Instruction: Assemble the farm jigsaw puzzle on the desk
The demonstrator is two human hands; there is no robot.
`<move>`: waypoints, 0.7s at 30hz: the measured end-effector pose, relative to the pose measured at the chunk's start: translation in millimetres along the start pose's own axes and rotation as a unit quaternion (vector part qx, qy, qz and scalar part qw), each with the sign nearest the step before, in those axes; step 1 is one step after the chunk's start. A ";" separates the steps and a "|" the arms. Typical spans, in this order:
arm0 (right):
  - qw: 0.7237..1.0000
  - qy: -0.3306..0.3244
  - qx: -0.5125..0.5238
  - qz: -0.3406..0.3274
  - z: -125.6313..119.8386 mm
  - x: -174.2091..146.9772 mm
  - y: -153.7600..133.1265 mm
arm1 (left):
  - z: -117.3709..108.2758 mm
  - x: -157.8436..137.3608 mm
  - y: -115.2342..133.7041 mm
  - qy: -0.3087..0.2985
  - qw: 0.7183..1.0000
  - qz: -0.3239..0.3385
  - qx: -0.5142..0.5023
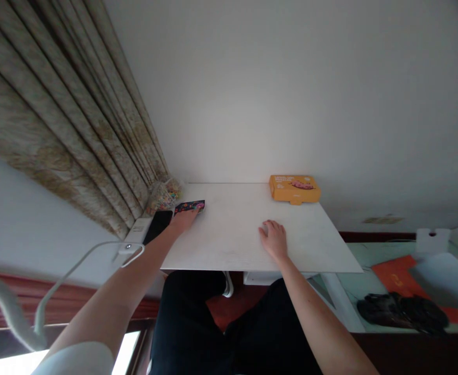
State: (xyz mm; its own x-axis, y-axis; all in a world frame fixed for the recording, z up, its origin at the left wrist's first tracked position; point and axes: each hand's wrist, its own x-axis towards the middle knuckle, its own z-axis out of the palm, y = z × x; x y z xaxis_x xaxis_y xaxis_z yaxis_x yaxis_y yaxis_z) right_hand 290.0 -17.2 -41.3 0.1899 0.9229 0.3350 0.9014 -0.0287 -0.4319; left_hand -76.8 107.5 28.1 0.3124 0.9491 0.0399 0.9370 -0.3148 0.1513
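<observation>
At the far left of the white table, my left hand reaches onto a dark, flat, box-like item with a colourful floral pattern. Its fingers close over the near edge and right end of the item, and the palm hides part of it. Under my left wrist lies a black phone-like slab. My right hand rests palm down on the tabletop, right of the middle. The fingers are slightly bent, the thumb stands apart, and nothing is held.
An orange-yellow carton sits at the back right corner. Clear plastic containers with colourful contents stand by the curtain. A white cable hangs near my left forearm. A lower glass shelf holds a black bundle.
</observation>
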 end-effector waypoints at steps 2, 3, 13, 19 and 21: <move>1.000 -0.002 -0.003 0.004 -1.5 0.4 -1.6 | -9.0 -4.6 9.2 -0.004 1.000 -0.026 0.001; 1.000 -0.002 -0.002 0.005 -2.3 0.8 -1.9 | -13.9 -7.2 16.2 0.004 0.999 -0.033 0.002; 0.959 0.035 0.282 0.011 -13.3 -20.3 -39.2 | -29.2 -44.9 122.8 0.255 0.893 -0.058 -0.366; 0.943 0.016 0.327 -0.063 -35.0 -35.8 -108.2 | -5.2 -65.6 166.6 0.180 0.675 -0.160 -0.697; 0.946 0.007 0.314 -0.079 -37.6 -33.9 -117.6 | -0.2 -72.0 175.6 0.151 0.628 -0.160 -0.746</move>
State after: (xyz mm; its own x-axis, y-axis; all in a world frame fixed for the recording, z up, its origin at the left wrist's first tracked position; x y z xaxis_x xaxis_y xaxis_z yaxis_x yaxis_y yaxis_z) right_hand 192.1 -59.6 29.7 0.0819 0.8915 0.4457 0.5110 0.3463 -0.7867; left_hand 65.3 -16.1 52.0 -0.1090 0.9911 -0.0763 -0.3162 0.0382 0.9479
